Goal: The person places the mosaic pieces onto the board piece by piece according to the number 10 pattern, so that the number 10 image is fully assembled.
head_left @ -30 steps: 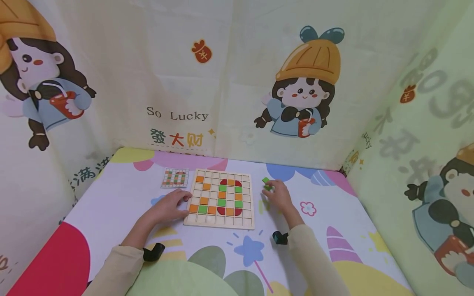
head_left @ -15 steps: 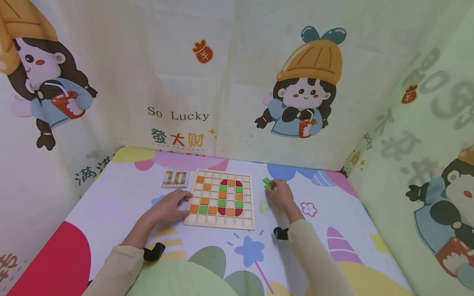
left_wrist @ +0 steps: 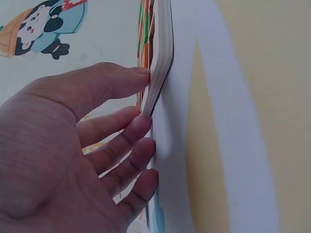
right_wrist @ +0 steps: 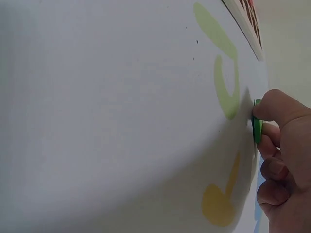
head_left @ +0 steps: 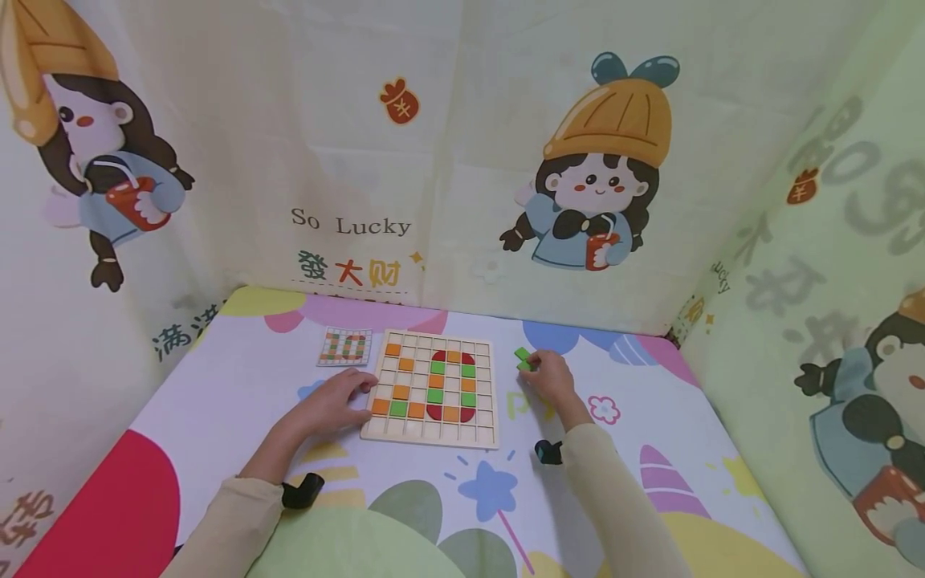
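Observation:
A square wooden grid board (head_left: 486, 401) carries orange, green and dark red tiles set in its cells. My left hand (head_left: 331, 405) is at the board's left side, thumb and fingertips touching the edge; the left wrist view shows the fingers (left_wrist: 137, 127) lightly bent along it. To the right of the board, my right hand (head_left: 552, 379) pinches a green tile (right_wrist: 257, 127) between thumb and index finger, low over the table. Another green tile (head_left: 522, 352) lies just beyond the fingertips.
A small pattern card (head_left: 344, 347) with a coloured grid lies behind the left hand, left of the board. The table (head_left: 238, 353) has a colourful printed cover. A printed curtain (head_left: 462, 160) surrounds its back and sides.
The right hand's fingers have closed in on the green tile and shifted slightly. The left hand stays at the board's edge, and the tiles on the board are the same.

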